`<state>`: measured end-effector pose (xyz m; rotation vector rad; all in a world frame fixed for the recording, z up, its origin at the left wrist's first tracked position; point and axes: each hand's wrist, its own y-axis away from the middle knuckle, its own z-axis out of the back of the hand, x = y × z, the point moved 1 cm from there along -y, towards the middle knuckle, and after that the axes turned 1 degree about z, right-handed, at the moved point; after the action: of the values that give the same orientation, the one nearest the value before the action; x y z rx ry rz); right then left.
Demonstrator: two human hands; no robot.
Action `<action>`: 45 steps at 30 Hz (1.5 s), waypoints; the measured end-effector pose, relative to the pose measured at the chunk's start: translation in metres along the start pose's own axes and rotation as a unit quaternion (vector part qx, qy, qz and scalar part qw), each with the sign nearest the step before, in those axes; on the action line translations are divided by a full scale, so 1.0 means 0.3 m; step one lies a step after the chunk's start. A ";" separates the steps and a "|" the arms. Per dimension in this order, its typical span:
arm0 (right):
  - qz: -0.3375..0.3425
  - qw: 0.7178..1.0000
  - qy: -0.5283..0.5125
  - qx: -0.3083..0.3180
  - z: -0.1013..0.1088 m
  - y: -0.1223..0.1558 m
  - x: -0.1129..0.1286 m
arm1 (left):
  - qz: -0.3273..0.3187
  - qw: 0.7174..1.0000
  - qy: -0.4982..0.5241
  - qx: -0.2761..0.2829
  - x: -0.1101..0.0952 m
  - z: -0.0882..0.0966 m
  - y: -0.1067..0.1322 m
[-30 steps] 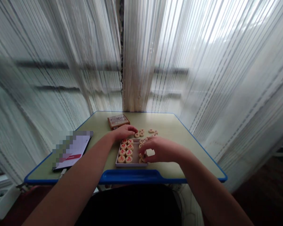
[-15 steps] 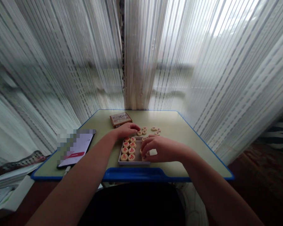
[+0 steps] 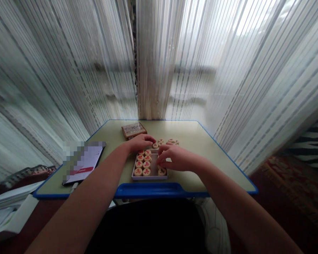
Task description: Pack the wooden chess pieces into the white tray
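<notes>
A shallow white box (image 3: 149,177) on the table holds round wooden Chinese chess pieces. Two columns of red-marked pieces (image 3: 146,164) fill its left side, and a dark-marked piece (image 3: 162,171) lies in its lower right corner. My right hand (image 3: 177,157) reaches over the box's right side, its bent fingers and thumb around a piece they mostly hide. Beyond the box's far edge, my left hand (image 3: 141,141) has its fingers extended and parted, their tips against a loose piece (image 3: 155,145). More loose pieces (image 3: 174,140) lie behind my right hand.
A brown box with a printed lid (image 3: 134,129) lies behind my left hand. On the left is a tablet (image 3: 88,160) with a cable. The pale table (image 3: 198,141) has a blue rim and a blue front tray (image 3: 149,190). Curtains hang beyond it.
My right hand has shifted away from me along the box's right column, uncovering the dark-marked corner piece. My left hand stays beside the loose piece. The whole view has shifted slightly.
</notes>
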<state>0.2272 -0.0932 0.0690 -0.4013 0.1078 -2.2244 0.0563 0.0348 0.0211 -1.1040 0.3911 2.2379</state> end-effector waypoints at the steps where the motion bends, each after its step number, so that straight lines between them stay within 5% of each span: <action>1: 0.000 1.000 -0.004 0.000 0.001 0.001 -0.001 | 0.003 1.000 0.004 -0.001 0.001 -0.001 -0.001; 12: -0.004 1.000 -0.029 -0.006 -0.003 0.002 -0.016 | 0.007 1.000 0.022 0.003 0.005 -0.002 -0.010; 20: -0.080 0.992 -0.002 -0.095 0.013 -0.002 -0.071 | 0.005 1.000 0.007 0.001 0.003 0.001 -0.010; 27: -0.037 0.998 -0.042 0.003 -0.004 -0.004 -0.080 | 0.013 1.000 0.026 0.004 0.009 -0.002 -0.011; 34: -0.044 0.997 -0.066 0.007 0.011 -0.002 -0.065 | 0.006 1.000 0.009 0.000 0.008 0.000 -0.011; 37: -0.099 0.992 -0.070 -0.033 0.035 0.008 -0.071 | 0.011 1.000 0.015 0.001 0.000 0.000 -0.006; 42: -0.221 0.950 0.062 -0.210 0.075 0.029 -0.125 | 0.031 0.999 0.038 0.008 -0.005 -0.003 -0.004; 45: -0.292 0.924 0.134 -0.208 0.083 0.044 -0.162 | 0.032 0.999 0.039 0.004 -0.004 -0.003 -0.004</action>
<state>0.2735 -0.0628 0.0776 -0.3859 0.6960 -2.8439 0.0582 0.0348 0.0214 -1.1922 0.4741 2.2506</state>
